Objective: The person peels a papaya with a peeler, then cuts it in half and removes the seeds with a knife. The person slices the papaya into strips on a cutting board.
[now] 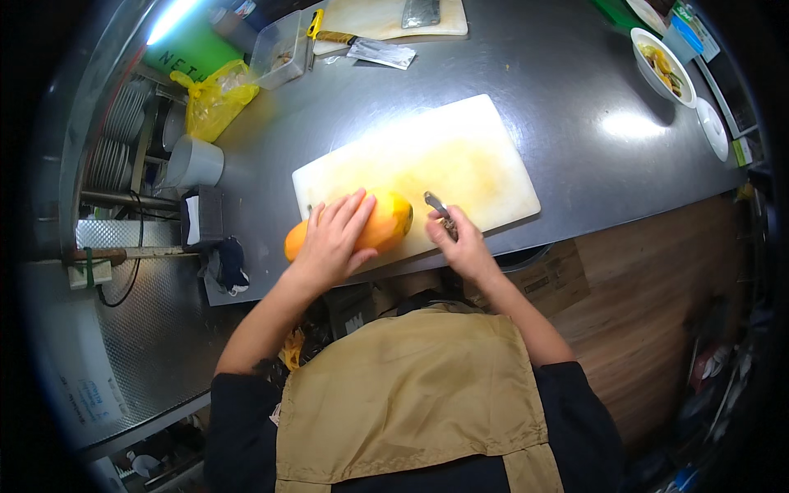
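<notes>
A large orange-yellow fruit, probably a papaya (392,219), lies on its side across the lower left of a white cutting board (493,148). Over its top my left hand (336,237) is spread, fingers and thumb holding it against the board. The dark end of the fruit points right. My right hand (462,243), just beyond that end, is closed around the handle of a small metal tool that looks like a peeler (435,202). The tool's head is apart from the fruit and above the board. My palm hides part of the handle.
On the steel table (573,160) farther off are a cleaver (382,53), a second cutting board (370,15) and a clear plastic tub (280,52). A yellow plastic bag (219,105) and white container (196,161) stand left. A white bowl of peelings or food (662,66) sits right.
</notes>
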Available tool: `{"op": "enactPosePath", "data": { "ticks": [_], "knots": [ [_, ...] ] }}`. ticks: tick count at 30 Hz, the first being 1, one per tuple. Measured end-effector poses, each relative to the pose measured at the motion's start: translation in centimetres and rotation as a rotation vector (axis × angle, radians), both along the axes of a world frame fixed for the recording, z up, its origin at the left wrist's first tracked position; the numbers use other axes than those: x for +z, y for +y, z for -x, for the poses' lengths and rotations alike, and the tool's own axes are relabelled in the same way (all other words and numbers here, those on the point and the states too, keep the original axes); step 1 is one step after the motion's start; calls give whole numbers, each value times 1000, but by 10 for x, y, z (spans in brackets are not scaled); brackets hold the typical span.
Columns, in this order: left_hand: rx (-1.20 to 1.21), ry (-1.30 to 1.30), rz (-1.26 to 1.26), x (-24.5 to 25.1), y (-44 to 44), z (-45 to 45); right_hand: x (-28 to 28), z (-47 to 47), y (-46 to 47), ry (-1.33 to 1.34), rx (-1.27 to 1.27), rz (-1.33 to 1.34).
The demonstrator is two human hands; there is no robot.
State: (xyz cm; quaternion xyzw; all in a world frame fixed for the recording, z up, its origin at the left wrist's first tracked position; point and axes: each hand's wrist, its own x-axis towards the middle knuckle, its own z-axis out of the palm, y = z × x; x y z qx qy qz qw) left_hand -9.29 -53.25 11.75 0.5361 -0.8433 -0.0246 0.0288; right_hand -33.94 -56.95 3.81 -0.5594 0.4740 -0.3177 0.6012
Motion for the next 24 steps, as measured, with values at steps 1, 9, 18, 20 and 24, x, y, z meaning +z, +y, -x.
{"op": "enactPosePath", "data": {
  "ticks": [1,9,18,20,24],
  "knots": [
    [18,31,-14,0,-8,0,5,7,-7,47,13,2],
    [-140,117,-124,2,-48,-8,41,17,4,432,112,511],
    [-196,41,-136,-1,-52,-11,28,-13,-9,555,207,603],
    [-193,30,-140,-1,-51,-11,26,-7,-11,556,239,549],
    [-187,73,-121,-4,-51,-12,23,0,-12,432,258,477]
  ]
}}
